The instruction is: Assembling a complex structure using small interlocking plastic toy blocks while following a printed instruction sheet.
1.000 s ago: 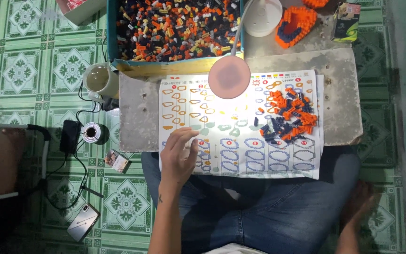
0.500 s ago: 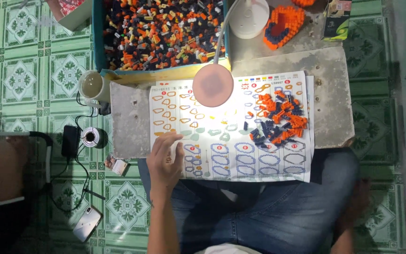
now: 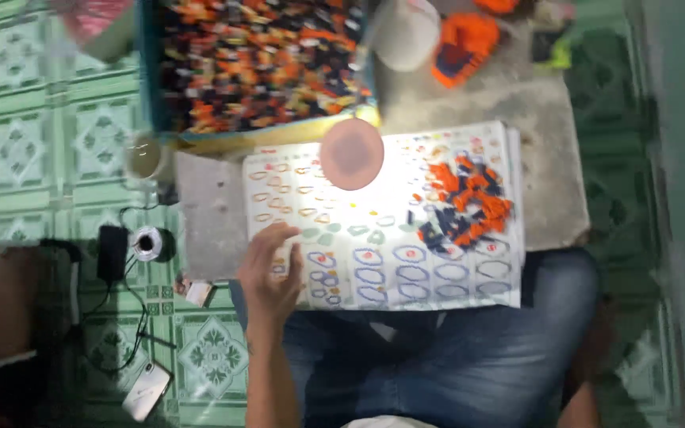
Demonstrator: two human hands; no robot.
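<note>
My left hand point(image 3: 269, 273) rests with fingers spread on the lower left part of a white sheet point(image 3: 382, 230) printed with rows of small oval outlines. The sheet lies on a grey slab point(image 3: 208, 214) over my lap. A heap of small orange and dark blue pieces point(image 3: 465, 208) sits on the sheet's right side. A round pink lamp head point(image 3: 351, 154) hangs over the sheet's upper middle. My right hand is out of view; only a blurred arm shows by my right knee. The picture is motion-blurred.
A blue-rimmed box point(image 3: 257, 59) full of mixed orange and dark pieces stands beyond the sheet. A cup point(image 3: 146, 156) sits left of the slab. On the green tiled floor lie a charger and cable point(image 3: 112, 252), a tape roll point(image 3: 148, 242) and a phone point(image 3: 146, 391).
The view has swung, so everything sits further left in frame. My left hand stays on the sheet's lower left, shifted slightly toward its edge.
</note>
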